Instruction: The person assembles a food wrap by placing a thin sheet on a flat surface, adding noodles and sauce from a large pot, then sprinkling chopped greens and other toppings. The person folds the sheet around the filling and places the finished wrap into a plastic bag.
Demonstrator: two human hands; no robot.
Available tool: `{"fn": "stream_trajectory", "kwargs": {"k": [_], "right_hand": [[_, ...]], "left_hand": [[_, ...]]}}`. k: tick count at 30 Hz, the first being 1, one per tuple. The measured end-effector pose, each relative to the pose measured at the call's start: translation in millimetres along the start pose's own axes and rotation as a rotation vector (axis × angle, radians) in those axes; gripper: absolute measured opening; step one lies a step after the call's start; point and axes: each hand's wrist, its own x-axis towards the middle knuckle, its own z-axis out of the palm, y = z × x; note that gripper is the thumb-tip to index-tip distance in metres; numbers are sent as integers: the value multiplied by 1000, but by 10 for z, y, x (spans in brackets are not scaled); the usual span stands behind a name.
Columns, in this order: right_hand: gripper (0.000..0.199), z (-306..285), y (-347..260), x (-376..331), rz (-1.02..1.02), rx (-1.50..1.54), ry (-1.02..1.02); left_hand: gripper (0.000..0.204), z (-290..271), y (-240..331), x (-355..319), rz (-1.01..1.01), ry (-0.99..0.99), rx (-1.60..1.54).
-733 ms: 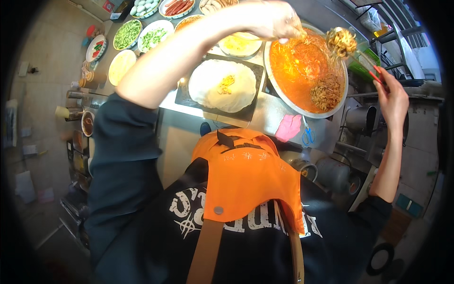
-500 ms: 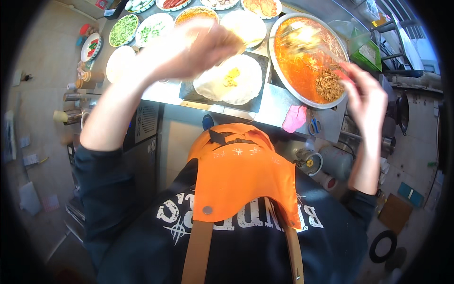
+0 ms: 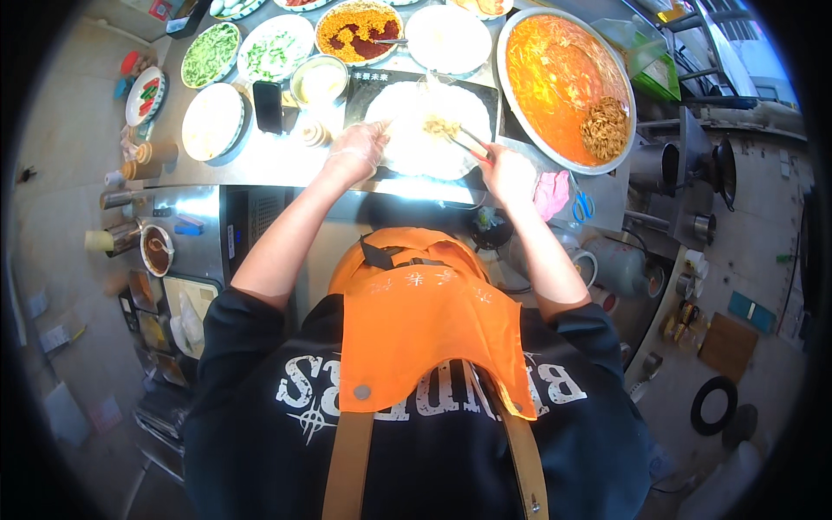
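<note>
Right hand (image 3: 507,173) gripping tongs (image 3: 468,143), pinching noodles (image 3: 440,127) over a white flatbread (image 3: 407,147); gloved left hand (image 3: 360,149) spread, touching its edge, beside a red-sauce basin (image 3: 555,78).

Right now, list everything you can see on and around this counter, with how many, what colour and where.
wrap: one, white, flat on the black board at counter centre
noodles: one clump, tan, on the wrap
tongs: one pair, red-handled, over the wrap
big pan: one, orange sauce, right of the board
topping bowls: several, green, white and yellow fillings, back row
pink cloth: one, counter's right edge
scissors: one, blue-handled, beside the cloth
left hand: gloved, on the wrap's left edge
right hand: in a grip on the tongs
</note>
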Motion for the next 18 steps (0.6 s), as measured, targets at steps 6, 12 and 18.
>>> {"fn": "stream_trajectory", "kwargs": {"k": [6,12,18], "right_hand": [[36,13,-449,89,113,-106,-61],[38,-212,-362,95,126,104,-160],[38,140,-351,302,178,0,-66]], "left_hand": [[40,2,-173,-64,-12,-26,-56],[41,125,-249,-346,-178,-3,-314],[42,111,-95,-637,-332,-162,-350]]}}
